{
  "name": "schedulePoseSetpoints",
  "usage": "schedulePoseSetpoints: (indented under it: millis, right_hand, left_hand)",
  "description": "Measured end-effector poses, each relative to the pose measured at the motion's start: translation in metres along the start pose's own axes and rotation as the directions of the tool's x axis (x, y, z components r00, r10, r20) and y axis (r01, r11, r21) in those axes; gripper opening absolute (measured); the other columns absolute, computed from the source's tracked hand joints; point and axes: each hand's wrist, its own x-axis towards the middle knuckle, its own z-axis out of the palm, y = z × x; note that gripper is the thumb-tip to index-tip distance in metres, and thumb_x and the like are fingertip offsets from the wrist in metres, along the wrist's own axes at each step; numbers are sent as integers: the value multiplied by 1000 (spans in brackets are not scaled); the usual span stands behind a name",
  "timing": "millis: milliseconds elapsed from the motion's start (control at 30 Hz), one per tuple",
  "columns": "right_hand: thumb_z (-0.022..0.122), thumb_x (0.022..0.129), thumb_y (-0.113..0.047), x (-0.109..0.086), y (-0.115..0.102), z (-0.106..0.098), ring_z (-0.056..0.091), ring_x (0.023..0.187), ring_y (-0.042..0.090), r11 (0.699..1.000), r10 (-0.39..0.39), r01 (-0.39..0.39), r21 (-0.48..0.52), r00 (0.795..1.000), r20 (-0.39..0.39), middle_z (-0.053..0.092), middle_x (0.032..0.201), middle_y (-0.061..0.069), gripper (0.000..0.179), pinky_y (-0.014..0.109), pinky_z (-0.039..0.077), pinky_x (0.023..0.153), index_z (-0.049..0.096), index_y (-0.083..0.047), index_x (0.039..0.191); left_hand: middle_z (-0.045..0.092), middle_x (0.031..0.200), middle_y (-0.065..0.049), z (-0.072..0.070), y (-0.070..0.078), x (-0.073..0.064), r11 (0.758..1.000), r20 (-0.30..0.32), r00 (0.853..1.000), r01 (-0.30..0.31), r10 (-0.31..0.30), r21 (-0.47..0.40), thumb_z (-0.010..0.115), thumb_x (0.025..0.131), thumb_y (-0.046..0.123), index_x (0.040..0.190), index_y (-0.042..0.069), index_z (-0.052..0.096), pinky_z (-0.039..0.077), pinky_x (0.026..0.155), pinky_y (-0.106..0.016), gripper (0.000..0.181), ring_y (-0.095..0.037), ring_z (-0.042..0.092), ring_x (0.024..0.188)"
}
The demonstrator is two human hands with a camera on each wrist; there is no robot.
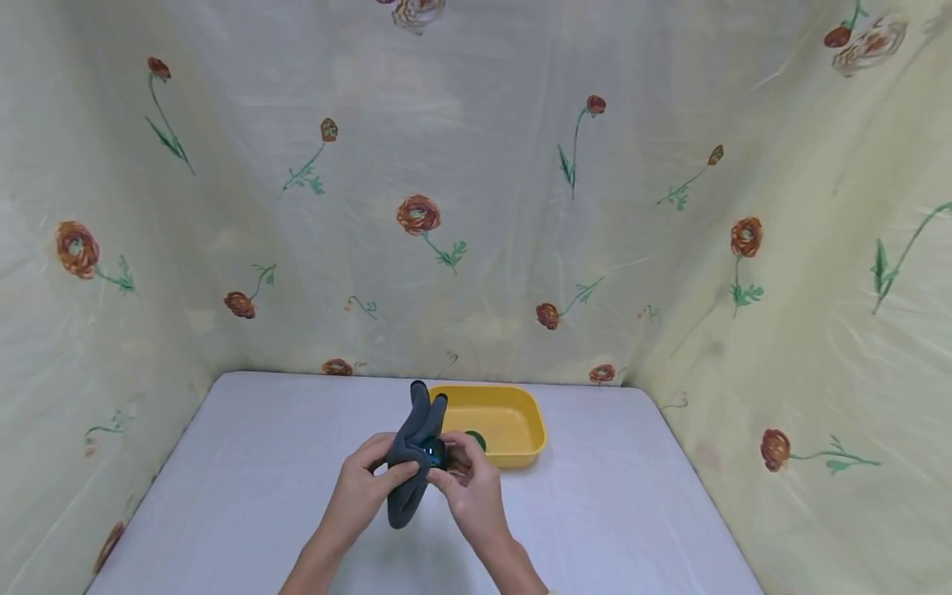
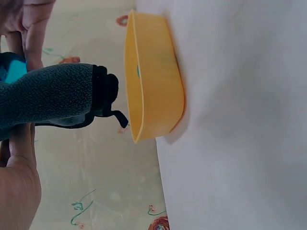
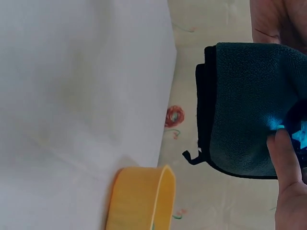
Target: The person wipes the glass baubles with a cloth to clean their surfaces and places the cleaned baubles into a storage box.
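My left hand (image 1: 364,479) grips a folded dark grey cloth (image 1: 406,446), its thumb on the near face. The cloth has a fuzzy surface, black edging and a small black loop at one corner, seen in the right wrist view. Against the cloth, my right hand (image 1: 473,489) pinches a small, shiny, dark blue rounded object (image 1: 434,451). Its glossy surface gives bright cyan reflections in the right wrist view, where a fingertip (image 3: 283,139) lies beside it. Fingers and cloth hide much of this object, and I cannot tell its kind. Both hands are above the white table.
Just beyond the hands, a yellow rectangular basin (image 1: 537,413) stands on the white-covered table (image 1: 617,496). Something round and green (image 1: 477,440) lies inside the basin, partly hidden by the right hand. Flower-patterned sheeting (image 1: 491,273) hangs behind the table and along both sides.
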Motion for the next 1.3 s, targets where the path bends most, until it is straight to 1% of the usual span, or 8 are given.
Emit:
schedulePoseSetpoints:
  millis: [133, 267, 433, 533, 700, 800, 1067, 1300]
  right_hand:
    - [67, 94, -15, 2, 3, -2, 68, 99, 15, 998, 45, -45, 36, 999, -2, 67, 119, 18, 42, 23, 59, 87, 52, -10, 133]
    - [63, 98, -22, 4, 4, -3, 71, 92, 11, 992, 77, -79, 96, 997, 19, 67, 114, 23, 41, 28, 61, 84, 50, -9, 134]
    - [54, 102, -33, 4, 6, -5, 75, 86, 14, 983, 109, -118, 142, 992, 70, 69, 108, 27, 46, 34, 62, 82, 45, -6, 138]
    - [49, 104, -38, 4, 8, -6, 76, 81, 16, 977, 138, -151, 153, 987, 87, 71, 107, 25, 49, 34, 63, 78, 43, -5, 139]
    - [46, 104, -43, 5, 10, -7, 75, 71, 20, 964, 192, -204, 171, 978, 88, 74, 102, 22, 51, 31, 63, 69, 44, -4, 138]
    - [45, 105, -42, 5, 9, -8, 73, 66, 18, 960, 204, -216, 177, 975, 87, 75, 99, 21, 52, 31, 63, 67, 45, -2, 138]
    - [46, 105, -39, 4, 5, -10, 75, 74, 21, 955, 196, -210, 209, 977, 87, 73, 107, 23, 50, 32, 63, 71, 45, -1, 138]
    - [49, 104, -36, 2, 3, -12, 74, 76, 14, 954, 203, -215, 208, 976, 78, 73, 108, 21, 48, 31, 62, 72, 45, -3, 139]
  left_hand:
    - [65, 118, 3, 3, 0, 2, 1000, 15, 1000, -27, 27, -12, 79, 83, 33, 114, 28, 73, 44, 106, -52, 32, -21, 56, 116]
    - [65, 120, 4, 5, 0, 1, 999, 22, 999, -30, 30, -18, 80, 82, 34, 115, 30, 72, 44, 106, -53, 34, -21, 57, 117]
    - [64, 120, 4, 6, -1, -2, 1000, 19, 1000, -14, 14, -8, 80, 83, 32, 116, 29, 72, 45, 105, -54, 35, -20, 57, 117]
    - [65, 119, 3, 7, -3, -3, 1000, 24, 1000, -10, 10, -11, 80, 83, 32, 115, 29, 72, 48, 102, -50, 33, -20, 57, 114]
    - [65, 118, 4, 10, -5, -3, 1000, 24, 999, -26, 26, -15, 81, 81, 31, 114, 30, 73, 53, 95, -41, 35, -21, 56, 113]
    - [65, 118, 5, 11, -4, -2, 999, 19, 999, -39, 39, -12, 82, 80, 31, 115, 30, 73, 54, 92, -40, 36, -21, 57, 112]
    - [65, 119, 4, 14, -2, -3, 999, 20, 999, -33, 34, -20, 81, 81, 26, 116, 30, 72, 55, 95, -44, 36, -22, 57, 113]
    - [65, 120, 3, 14, -2, -3, 999, 17, 1000, -6, 6, -35, 79, 84, 27, 116, 28, 72, 54, 95, -44, 33, -20, 58, 114]
